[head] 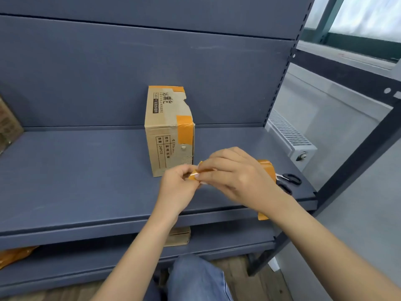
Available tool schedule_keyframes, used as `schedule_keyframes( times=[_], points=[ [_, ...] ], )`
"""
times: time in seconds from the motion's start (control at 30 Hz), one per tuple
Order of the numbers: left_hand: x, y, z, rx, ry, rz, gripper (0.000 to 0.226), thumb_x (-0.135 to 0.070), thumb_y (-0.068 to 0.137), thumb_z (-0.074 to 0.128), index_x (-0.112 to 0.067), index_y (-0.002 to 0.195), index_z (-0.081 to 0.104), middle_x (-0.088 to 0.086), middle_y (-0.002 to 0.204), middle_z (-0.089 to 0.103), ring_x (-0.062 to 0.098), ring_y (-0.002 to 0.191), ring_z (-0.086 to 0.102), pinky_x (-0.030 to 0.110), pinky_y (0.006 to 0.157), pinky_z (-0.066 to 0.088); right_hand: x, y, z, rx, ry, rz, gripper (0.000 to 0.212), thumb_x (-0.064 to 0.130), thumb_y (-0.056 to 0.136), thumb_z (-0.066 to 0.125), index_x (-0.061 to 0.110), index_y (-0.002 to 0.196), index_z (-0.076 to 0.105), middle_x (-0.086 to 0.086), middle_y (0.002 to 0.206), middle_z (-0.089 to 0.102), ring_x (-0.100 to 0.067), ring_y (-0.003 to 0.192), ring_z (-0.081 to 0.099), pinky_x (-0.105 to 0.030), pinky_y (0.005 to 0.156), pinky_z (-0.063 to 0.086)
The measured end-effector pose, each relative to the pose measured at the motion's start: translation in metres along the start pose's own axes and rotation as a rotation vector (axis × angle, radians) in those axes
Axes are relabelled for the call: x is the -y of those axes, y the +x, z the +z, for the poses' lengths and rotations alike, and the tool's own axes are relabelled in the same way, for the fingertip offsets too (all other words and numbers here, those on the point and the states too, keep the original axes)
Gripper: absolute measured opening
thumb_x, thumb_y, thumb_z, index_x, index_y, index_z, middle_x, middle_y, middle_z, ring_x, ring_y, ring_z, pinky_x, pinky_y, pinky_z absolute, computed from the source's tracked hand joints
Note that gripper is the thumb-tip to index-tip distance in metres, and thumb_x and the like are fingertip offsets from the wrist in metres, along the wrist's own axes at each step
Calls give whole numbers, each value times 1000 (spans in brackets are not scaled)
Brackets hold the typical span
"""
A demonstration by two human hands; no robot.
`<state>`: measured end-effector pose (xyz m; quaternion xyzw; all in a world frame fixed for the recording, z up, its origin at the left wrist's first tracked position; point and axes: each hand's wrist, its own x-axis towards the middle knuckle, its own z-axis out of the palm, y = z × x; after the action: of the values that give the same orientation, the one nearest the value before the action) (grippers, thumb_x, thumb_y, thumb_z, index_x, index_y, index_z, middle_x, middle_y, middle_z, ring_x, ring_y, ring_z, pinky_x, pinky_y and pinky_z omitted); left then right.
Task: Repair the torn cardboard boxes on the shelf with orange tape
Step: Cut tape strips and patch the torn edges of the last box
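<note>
Box point(169, 131) upright on shelf point(86, 170), tear unpatched. Both hands, left point(178, 187) and right point(234, 174), pinch tape strip point(195, 173); risk: adhesive folds onto itself or fingers.

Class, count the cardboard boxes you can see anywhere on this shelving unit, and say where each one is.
3: one upright box mid-shelf behind the hands, one cut off at the left edge, one on the lower shelf, mostly hidden. Others may lie out of view.
</note>
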<state>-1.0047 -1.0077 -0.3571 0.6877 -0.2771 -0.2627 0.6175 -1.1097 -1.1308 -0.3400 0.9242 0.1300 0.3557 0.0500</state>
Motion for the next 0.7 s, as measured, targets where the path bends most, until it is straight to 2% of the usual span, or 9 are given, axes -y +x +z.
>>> schedule_keyframes(
  times=[0.07,0.13,0.23,0.33,0.37,0.47,0.6,0.7],
  points=[
    [0,3,-6,-10,4,3,21,-2,84,66,-20,76,72,-2,76,70,12,79,61,32,81,54,0,6,2,-49,128,79,16,17,91,65,14,102,76,0,104,72,-18,96,59,-29,82,44],
    [-1,5,-12,-27,-2,31,20,-6,84,69,-23,75,71,-3,74,69,11,78,61,32,82,53,1,16,2,-117,321,231,12,15,88,70,14,98,77,2,102,72,-15,95,63,-29,85,46],
    [-3,9,-18,-52,-31,89,9,-14,85,71,-21,79,72,-4,74,70,9,74,64,22,76,53,-1,37,-2,-203,588,486,10,12,85,73,20,90,76,9,93,73,-9,91,64,-23,85,47],
    [-8,11,-23,-83,-88,93,4,-17,84,72,-15,81,72,-3,70,70,3,64,64,11,63,50,-17,60,0,-233,818,749,12,13,85,73,25,82,75,6,86,73,-24,87,66,-37,81,54],
    [-10,13,-25,-89,-109,85,4,-17,84,72,-14,80,72,-3,68,70,3,63,64,10,62,49,-25,67,3,-228,841,812,10,14,85,74,23,82,75,4,87,74,-25,89,67,-41,84,55],
    [-16,18,-30,-99,-162,58,3,-16,84,72,-14,81,72,-1,68,71,5,62,65,12,61,52,-43,84,17,-187,823,914,5,18,84,75,15,87,77,2,89,75,-15,91,70,-40,91,54],
    [-24,32,-38,-147,-179,9,8,-18,84,72,-11,87,73,3,72,71,4,59,64,13,63,54,-60,99,37,-153,796,977,8,24,84,75,17,87,78,4,90,75,-13,92,70,-41,89,56],
    [-29,43,-42,-149,-201,-39,9,-21,84,73,-12,86,73,1,71,72,4,60,65,15,66,56,-67,107,47,-128,770,1030,7,24,85,74,18,85,78,6,90,74,-9,90,68,-31,84,55]
  ],
)
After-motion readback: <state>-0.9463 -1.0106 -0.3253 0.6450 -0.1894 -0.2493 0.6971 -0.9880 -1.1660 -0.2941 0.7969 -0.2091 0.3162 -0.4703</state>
